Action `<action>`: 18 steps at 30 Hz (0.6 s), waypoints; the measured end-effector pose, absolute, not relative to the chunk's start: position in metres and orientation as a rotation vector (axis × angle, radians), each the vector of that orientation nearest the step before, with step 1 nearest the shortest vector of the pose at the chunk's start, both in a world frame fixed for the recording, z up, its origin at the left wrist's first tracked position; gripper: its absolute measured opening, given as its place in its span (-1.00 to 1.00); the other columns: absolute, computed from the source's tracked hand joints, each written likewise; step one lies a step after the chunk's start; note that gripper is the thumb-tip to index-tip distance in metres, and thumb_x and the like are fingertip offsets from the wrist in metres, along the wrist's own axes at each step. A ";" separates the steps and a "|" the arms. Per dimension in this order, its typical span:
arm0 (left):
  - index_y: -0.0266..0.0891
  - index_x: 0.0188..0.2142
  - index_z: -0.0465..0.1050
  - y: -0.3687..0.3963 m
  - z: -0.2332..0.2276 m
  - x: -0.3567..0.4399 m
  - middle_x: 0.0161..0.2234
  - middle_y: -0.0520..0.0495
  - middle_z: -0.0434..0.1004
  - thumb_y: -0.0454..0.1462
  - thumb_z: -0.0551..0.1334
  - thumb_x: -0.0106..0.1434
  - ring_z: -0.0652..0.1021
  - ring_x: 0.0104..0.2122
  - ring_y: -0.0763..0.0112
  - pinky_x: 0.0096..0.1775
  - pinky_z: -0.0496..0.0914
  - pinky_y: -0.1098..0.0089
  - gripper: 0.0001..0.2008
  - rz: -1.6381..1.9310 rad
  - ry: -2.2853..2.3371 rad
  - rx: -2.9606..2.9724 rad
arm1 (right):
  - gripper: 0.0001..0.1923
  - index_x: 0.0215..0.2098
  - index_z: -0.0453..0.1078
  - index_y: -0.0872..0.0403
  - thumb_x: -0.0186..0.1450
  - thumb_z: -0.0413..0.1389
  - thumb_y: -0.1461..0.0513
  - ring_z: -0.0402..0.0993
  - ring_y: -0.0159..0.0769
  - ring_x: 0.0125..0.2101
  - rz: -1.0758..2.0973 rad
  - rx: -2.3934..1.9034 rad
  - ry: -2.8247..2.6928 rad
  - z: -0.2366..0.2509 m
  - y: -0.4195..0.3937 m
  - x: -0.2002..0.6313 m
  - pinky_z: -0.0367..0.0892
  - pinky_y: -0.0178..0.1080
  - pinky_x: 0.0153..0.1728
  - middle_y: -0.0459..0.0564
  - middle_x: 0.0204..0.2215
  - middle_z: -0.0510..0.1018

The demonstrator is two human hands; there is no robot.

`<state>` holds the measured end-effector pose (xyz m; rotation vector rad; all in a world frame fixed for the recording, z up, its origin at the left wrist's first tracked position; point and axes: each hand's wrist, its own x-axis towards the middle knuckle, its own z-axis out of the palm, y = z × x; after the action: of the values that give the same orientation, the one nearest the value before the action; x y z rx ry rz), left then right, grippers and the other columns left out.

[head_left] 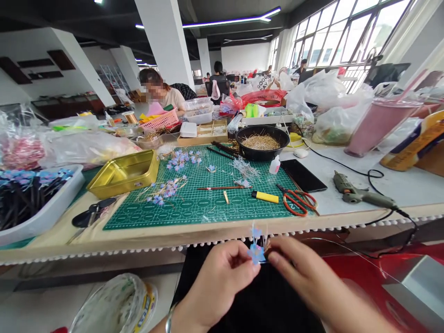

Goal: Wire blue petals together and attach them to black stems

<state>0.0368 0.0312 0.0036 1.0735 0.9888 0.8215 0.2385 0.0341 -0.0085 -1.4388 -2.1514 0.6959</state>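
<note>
Lower centre of the frame, below the desk edge: my left hand pinches a small blue flower between thumb and fingers, grip closed on it. My right hand meets it from the right, fingertips closed on the same piece at its base. Thin stems rise above the flower against the desk edge; they are blurred and I cannot count them.

Findings, left to right:

1. Lower left, a plastic-wrapped bundle sits near my left forearm. Judgement: an elbow shift could knock it.
2. The flower is held off the desk, over a dark lap. Judgement: if either pinch slackens, it falls out of sight against the dark cloth or to the floor.
3. The petals look thin. Judgement: too hard a pinch, or the two hands twisting against each other, could crease or tear them.
4. A fine wire runs rightward from near the right hand. Judgement: it could snag on a finger and jerk the piece.
5. Centre right on the desk, red scissors lie near the edge, just beside the green mat. Judgement: a blind reach upward risks a cut.
6. Right of centre, the glue gun lies with its cord hanging over the edge. Judgement: a knee or wrist catching the cord could drag the gun off.
</note>
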 end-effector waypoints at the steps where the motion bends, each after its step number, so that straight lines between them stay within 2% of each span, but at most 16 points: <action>1: -0.28 -0.51 0.41 0.036 0.008 0.032 -0.53 0.09 0.31 -0.29 0.35 0.14 0.26 -0.47 0.52 -0.39 0.17 0.47 -0.83 0.880 0.984 1.077 | -0.75 -0.12 0.41 0.05 0.43 -0.07 0.17 0.48 -0.19 -0.08 0.556 -1.515 -2.239 -0.006 0.048 0.252 0.38 -0.17 -0.04 0.09 -0.12 0.55; 3: -0.27 -0.51 0.43 0.049 0.021 0.024 -0.53 0.10 0.32 -0.34 0.35 0.12 0.27 -0.47 0.53 -0.37 0.19 0.49 -0.86 1.010 0.964 1.055 | -0.77 -0.10 0.43 0.12 0.39 -0.02 0.23 0.35 0.01 0.08 0.368 -1.689 -2.257 -0.001 0.079 0.279 0.21 0.03 0.11 0.23 0.00 0.47; 5: -0.26 -0.52 0.44 0.065 0.034 0.018 -0.51 0.10 0.34 -0.38 0.35 0.10 0.28 -0.48 0.57 -0.40 0.22 0.53 -0.87 1.116 0.892 0.975 | -0.78 -0.10 0.44 0.20 0.35 0.03 0.30 0.36 0.13 0.04 0.273 -1.868 -2.217 0.002 0.108 0.302 0.17 0.16 0.09 0.33 -0.05 0.47; 6: -0.26 -0.51 0.46 0.073 0.041 0.017 -0.49 0.10 0.37 -0.39 0.36 0.09 0.30 -0.48 0.60 -0.42 0.23 0.56 -0.88 1.142 0.847 0.928 | -0.78 -0.09 0.43 0.22 0.34 0.05 0.31 0.41 0.11 -0.02 0.248 -1.949 -2.212 0.003 0.120 0.310 0.22 0.17 0.04 0.30 -0.11 0.49; 8: -0.25 -0.44 0.49 0.090 0.051 0.019 -0.36 0.07 0.46 -0.40 0.37 0.08 0.42 -0.39 0.59 -0.40 0.32 0.58 -0.92 1.152 0.779 0.855 | -0.78 -0.05 0.41 0.19 0.34 0.10 0.29 0.48 -0.04 -0.15 0.258 -2.066 -2.221 0.001 0.139 0.318 0.33 0.10 -0.06 0.15 -0.19 0.51; 11: -0.26 -0.34 0.53 0.114 0.059 0.027 -0.16 -0.03 0.52 -0.40 0.35 0.09 0.56 -0.18 0.40 -0.35 0.44 0.53 -0.89 1.130 0.751 0.819 | -0.72 0.00 0.37 0.12 0.35 0.15 0.19 0.49 -0.27 -0.34 0.367 -2.160 -2.229 -0.003 0.157 0.319 0.42 -0.10 -0.23 -0.05 -0.29 0.51; 13: -0.29 -0.35 0.52 0.127 0.060 0.033 -0.18 -0.05 0.55 -0.41 0.33 0.10 0.60 -0.24 0.39 -0.38 0.47 0.52 -0.90 1.117 0.740 0.805 | -0.61 0.08 0.33 0.15 0.29 0.17 0.24 0.44 -0.30 -0.50 0.488 -2.192 -2.186 -0.002 0.163 0.318 0.38 -0.19 -0.41 -0.10 -0.46 0.48; 15: -0.31 -0.38 0.49 0.140 0.060 0.039 -0.27 -0.04 0.58 -0.43 0.30 0.11 0.61 -0.39 0.48 -0.41 0.48 0.53 -0.94 1.116 0.734 0.794 | -0.45 0.18 0.22 0.19 0.23 0.13 0.32 0.37 -0.32 -0.61 0.656 -2.167 -2.113 0.005 0.165 0.319 0.27 -0.26 -0.56 -0.15 -0.58 0.42; 18: -0.33 -0.44 0.45 0.159 0.060 0.047 -0.37 -0.02 0.59 -0.46 0.27 0.12 0.59 -0.49 0.55 -0.42 0.49 0.56 -0.93 1.123 0.737 0.789 | -0.39 0.28 0.03 0.17 0.28 -0.01 0.26 0.38 -0.34 -0.58 0.861 -2.003 -2.006 0.030 0.160 0.316 0.22 -0.32 -0.60 -0.11 -0.51 0.44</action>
<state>0.0470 0.1592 0.0601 0.7891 0.7369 1.1227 0.3165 0.1598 0.0298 -2.0028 -2.0056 0.8605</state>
